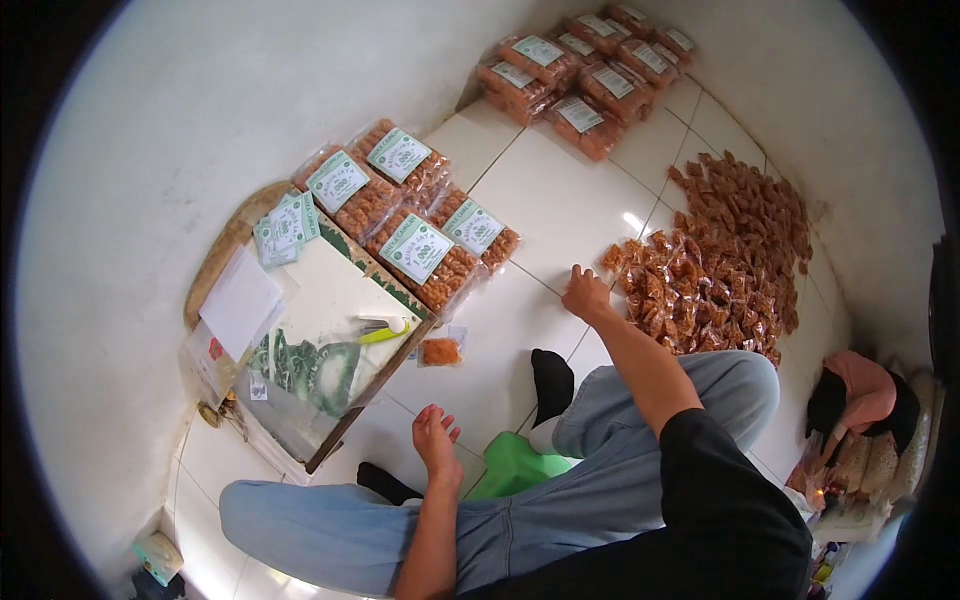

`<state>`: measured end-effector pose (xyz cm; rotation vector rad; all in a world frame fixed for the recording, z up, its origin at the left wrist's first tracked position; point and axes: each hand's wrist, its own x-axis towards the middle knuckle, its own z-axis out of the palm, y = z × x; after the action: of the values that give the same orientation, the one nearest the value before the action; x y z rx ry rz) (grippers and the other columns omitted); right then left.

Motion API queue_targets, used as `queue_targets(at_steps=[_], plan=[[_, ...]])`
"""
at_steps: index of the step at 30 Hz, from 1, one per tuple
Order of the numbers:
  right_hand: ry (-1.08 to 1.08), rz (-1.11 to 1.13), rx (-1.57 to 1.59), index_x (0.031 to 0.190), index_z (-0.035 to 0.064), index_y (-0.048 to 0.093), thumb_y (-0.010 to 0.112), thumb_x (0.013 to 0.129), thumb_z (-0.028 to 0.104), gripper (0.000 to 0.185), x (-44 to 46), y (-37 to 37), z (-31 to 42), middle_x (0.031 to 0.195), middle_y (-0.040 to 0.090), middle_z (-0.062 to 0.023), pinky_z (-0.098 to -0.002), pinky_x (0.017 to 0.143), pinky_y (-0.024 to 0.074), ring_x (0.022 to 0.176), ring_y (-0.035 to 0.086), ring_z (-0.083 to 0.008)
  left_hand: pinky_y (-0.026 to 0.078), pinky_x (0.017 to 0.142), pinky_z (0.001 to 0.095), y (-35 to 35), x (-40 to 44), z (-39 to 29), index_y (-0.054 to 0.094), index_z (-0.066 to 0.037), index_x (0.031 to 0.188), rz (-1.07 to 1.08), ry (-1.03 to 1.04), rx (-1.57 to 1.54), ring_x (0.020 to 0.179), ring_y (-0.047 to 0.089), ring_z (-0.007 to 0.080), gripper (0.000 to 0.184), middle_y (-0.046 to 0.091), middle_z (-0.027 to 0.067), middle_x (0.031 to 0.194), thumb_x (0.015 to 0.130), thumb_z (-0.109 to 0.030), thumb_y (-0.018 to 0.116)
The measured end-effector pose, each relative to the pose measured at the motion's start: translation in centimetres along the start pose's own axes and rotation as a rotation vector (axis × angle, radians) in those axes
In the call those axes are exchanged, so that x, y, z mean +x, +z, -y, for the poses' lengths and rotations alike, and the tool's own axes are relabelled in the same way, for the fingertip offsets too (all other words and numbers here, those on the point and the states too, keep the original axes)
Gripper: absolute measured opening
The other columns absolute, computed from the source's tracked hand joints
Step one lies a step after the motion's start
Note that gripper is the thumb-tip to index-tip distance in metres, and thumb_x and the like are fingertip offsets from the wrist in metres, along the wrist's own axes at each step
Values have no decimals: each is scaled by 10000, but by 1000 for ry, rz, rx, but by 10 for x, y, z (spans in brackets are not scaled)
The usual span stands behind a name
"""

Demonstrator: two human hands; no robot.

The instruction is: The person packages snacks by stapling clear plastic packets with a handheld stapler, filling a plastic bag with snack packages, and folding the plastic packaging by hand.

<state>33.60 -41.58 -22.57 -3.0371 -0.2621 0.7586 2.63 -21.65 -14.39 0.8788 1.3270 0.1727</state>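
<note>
My right hand (587, 293) is over the white tiles, at the left edge of a wide pile of small clear packets of orange-brown snacks (700, 275). Its fingers are bent and point away from me, with their tips partly hidden. Whether they grip anything does not show. My left hand (437, 440) hovers above my lap, palm turned up, fingers loosely curled and apart with nothing in them. A single small snack packet (440, 351) lies on the floor beside the low table (375, 400), in front of the left hand.
Large labelled snack bags (430, 255) sit along the table's far edge. On the table are printed labels (287, 228), white paper (240, 303) and a green-handled tool (383, 329). More packed bags (590, 75) are stacked by the wall. A green stool (515, 467) is beneath me; another person (860, 395) sits at right.
</note>
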Motion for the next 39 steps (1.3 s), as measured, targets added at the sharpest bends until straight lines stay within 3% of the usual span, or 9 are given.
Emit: queue_targets(at_steps=[8, 14, 16, 19, 23, 25, 29, 36, 39], plan=[[-44, -199, -69, 1254, 31, 382, 606, 810, 197, 524, -21, 17, -19, 1185, 522, -218, -458, 822, 542, 1084, 570, -413, 467, 736, 318, 0, 2, 3, 503, -111, 1098, -5, -10, 5, 918, 571, 168, 253, 568, 47, 1060, 918, -264, 595], [-60, -9, -287, 1349, 30, 338, 568, 832, 144, 577, -4, -3, -27, 1258, 462, -200, -474, 774, 536, 1047, 575, -385, 471, 720, 302, 0, 4, 5, 511, -110, 1095, 8, -9, 22, 886, 577, 153, 247, 576, 35, 1024, 919, -258, 600], [-8, -351, -583, 1396, 82, 333, 556, 877, 208, 578, 9, -8, -38, 1282, 460, -185, -473, 735, 508, 1003, 599, -349, 473, 717, 298, 1, 4, 6, 515, -109, 1095, 24, -6, 32, 878, 579, 149, 244, 577, 32, 1017, 920, -256, 599], [110, -276, -581, 1391, 144, 362, 552, 906, 281, 539, 20, -32, -43, 1271, 485, -170, -462, 741, 479, 1010, 599, -329, 477, 721, 299, 1, 3, 6, 523, -107, 1100, 20, -7, 42, 879, 581, 147, 238, 578, 29, 1015, 924, -252, 593], [-198, -316, -571, 1342, 145, 423, 525, 928, 323, 462, 65, 10, -88, 1262, 502, -174, -447, 785, 492, 1026, 599, -360, 474, 726, 295, 4, 0, -1, 522, -94, 1096, 23, -10, 30, 886, 580, 139, 238, 582, 28, 1014, 929, -250, 589], [-62, -96, -543, 1281, 96, 459, 519, 935, 306, 409, 36, 1, -66, 1235, 516, -187, -451, 804, 504, 1018, 614, -347, 473, 726, 294, 2, -4, 1, 522, -88, 1093, 33, -12, 33, 887, 579, 136, 241, 584, 29, 1016, 931, -253, 589], [40, -157, -439, 1218, 77, 491, 556, 898, 244, 367, 5, 18, -23, 1154, 556, -195, -455, 810, 518, 986, 643, -312, 494, 757, 327, 1, 2, 9, 531, -73, 1146, 63, 31, 52, 933, 594, 167, 307, 595, 57, 1057, 928, -283, 585], [-137, 200, -315, 1098, 90, 574, 605, 797, 229, 333, -38, -36, 47, 1079, 655, -129, -388, 778, 539, 992, 659, -217, 500, 742, 304, -2, -5, 2, 544, -68, 1136, 149, 54, 70, 912, 609, 153, 309, 615, 51, 1020, 919, -277, 610], [-291, 355, -15, 1041, 84, 563, 626, 772, 273, 336, -35, -74, 72, 843, 702, -90, -359, 721, 556, 785, 689, -194, 503, 762, 302, 1, -19, -8, 542, -54, 1142, 267, 60, 55, 940, 618, 164, 351, 622, 75, 1070, 928, -327, 595]])
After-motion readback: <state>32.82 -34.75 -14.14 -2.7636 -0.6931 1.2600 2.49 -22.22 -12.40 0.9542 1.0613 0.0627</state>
